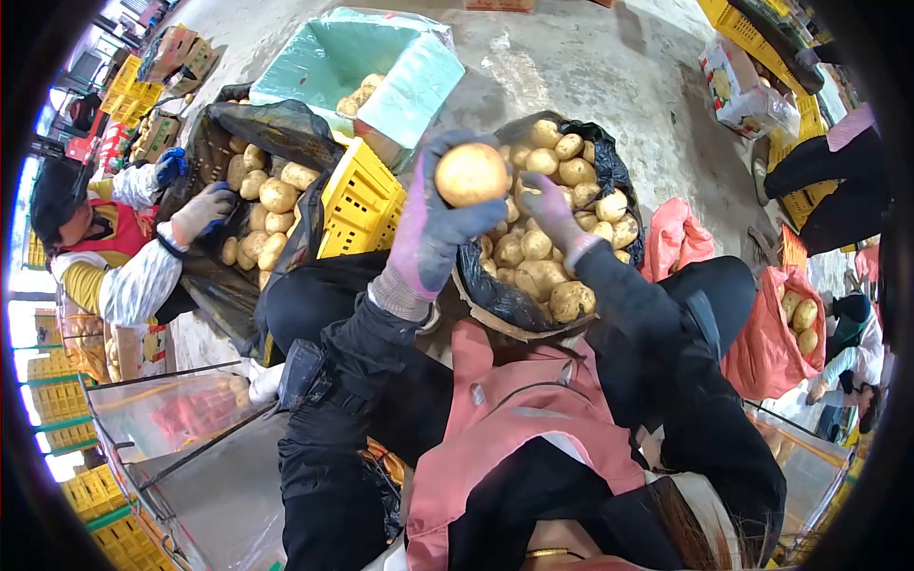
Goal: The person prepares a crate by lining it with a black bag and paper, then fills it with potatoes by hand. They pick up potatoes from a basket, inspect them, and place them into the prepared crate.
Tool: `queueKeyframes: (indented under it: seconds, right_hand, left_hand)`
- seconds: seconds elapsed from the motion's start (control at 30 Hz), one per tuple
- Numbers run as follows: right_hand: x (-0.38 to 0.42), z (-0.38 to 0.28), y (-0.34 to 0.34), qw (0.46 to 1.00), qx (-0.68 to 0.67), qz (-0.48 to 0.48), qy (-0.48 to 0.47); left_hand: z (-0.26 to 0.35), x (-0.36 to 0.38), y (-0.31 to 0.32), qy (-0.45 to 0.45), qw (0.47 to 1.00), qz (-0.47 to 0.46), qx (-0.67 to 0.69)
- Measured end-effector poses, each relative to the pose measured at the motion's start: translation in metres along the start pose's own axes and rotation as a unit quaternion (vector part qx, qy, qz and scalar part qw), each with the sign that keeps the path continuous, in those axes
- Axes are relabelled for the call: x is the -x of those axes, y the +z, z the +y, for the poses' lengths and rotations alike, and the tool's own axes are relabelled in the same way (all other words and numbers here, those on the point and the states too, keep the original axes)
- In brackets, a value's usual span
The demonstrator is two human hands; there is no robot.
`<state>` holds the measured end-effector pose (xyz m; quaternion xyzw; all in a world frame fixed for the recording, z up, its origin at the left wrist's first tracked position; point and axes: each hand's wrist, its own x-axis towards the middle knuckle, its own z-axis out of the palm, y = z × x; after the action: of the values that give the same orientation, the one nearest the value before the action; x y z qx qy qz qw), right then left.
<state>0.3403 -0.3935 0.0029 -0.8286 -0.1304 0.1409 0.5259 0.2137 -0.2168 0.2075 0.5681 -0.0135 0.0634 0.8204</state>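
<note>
No text, label, brand, number or sign can be read anywhere here; the printing on the cardboard boxes (177, 49) at upper left and on the carton (738, 88) at upper right is too blurred to make out.

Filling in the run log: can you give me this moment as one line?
left hand: holds potato up | right hand: in potato sack | co-worker: at another sack | yellow crate between
</note>
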Motion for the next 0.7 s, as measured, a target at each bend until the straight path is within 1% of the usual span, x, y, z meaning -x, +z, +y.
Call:
queueKeyframes:
  seconds: [0.03,0.1,0.13,0.2,0.23,0.27,0.3,0.33,0.37,0.4,0.43,0.47,0.5,0.53,0.57,0.6,0.63,0.67,0.7]
  right_hand:
    - [-0.013,0.008,0.013,1.000,0.003,0.000,0.003]
    - [-0.043,0.024,0.039,0.991,0.133,0.026,0.006]
    - [-0.058,0.033,0.051,0.991,0.131,0.024,0.007]
    - [-0.085,0.048,0.078,0.962,0.269,0.006,0.049]
    - [-0.094,0.060,0.089,0.945,0.325,0.030,0.036]
    - [-0.110,0.100,0.098,0.933,0.347,0.054,-0.080]
    - [-0.127,0.124,0.095,0.879,0.436,-0.035,-0.191]
    - [-0.152,0.165,0.103,0.863,0.377,0.037,-0.334]
    - [-0.153,0.151,0.098,0.888,0.372,-0.033,-0.267]
    - [-0.147,0.127,0.094,0.912,0.343,-0.091,-0.208]
    - [-0.140,0.108,0.089,0.936,0.288,-0.133,-0.152]
    - [-0.130,0.091,0.084,0.963,0.188,-0.177,-0.072]
    - [-0.114,0.076,0.073,0.973,0.057,-0.221,0.036]
    - [-0.091,0.062,0.062,0.953,-0.074,-0.255,0.150]
    - [-0.064,0.037,0.045,0.908,-0.178,-0.287,0.248]
    - [-0.036,0.016,0.027,0.866,-0.245,-0.309,0.308]
    - [-0.029,0.044,0.020,0.839,-0.246,-0.375,0.307]
    - [0.001,0.011,-0.003,0.822,-0.291,-0.367,0.324]
    - [0.021,-0.016,-0.023,0.825,-0.316,-0.360,0.299]
  left_hand:
    - [0.008,0.001,0.004,-0.031,0.995,0.058,0.078]
    - [0.014,-0.007,-0.003,-0.016,0.982,0.111,0.152]
    - [0.013,-0.012,-0.011,-0.006,0.972,0.132,0.195]
    - [0.014,-0.015,-0.015,0.005,0.970,0.159,0.186]
    - [0.010,-0.017,-0.017,-0.020,0.961,0.175,0.214]
    - [0.008,-0.019,-0.020,-0.039,0.951,0.193,0.237]
    - [0.002,-0.016,-0.020,-0.032,0.959,0.170,0.222]
    - [0.010,-0.015,-0.008,-0.006,0.966,0.158,0.203]
    - [0.015,-0.015,-0.008,-0.047,0.975,0.170,0.137]
    - [0.003,-0.017,-0.011,-0.033,0.970,0.146,0.191]
    - [0.006,-0.018,-0.009,-0.036,0.972,0.142,0.183]
    - [0.010,-0.019,-0.007,-0.042,0.973,0.136,0.181]
    - [0.007,-0.020,-0.006,-0.056,0.970,0.145,0.188]
    - [-0.001,-0.022,-0.008,-0.076,0.966,0.149,0.197]
    - [-0.015,-0.024,-0.015,-0.017,0.983,0.126,0.133]
    - [-0.016,-0.023,-0.014,-0.039,0.977,0.129,0.166]
    - [-0.013,-0.020,-0.015,-0.052,0.981,0.099,0.157]
    - [-0.011,-0.016,-0.014,-0.069,0.984,0.070,0.149]
    - [-0.014,-0.013,-0.012,-0.071,0.984,0.071,0.144]
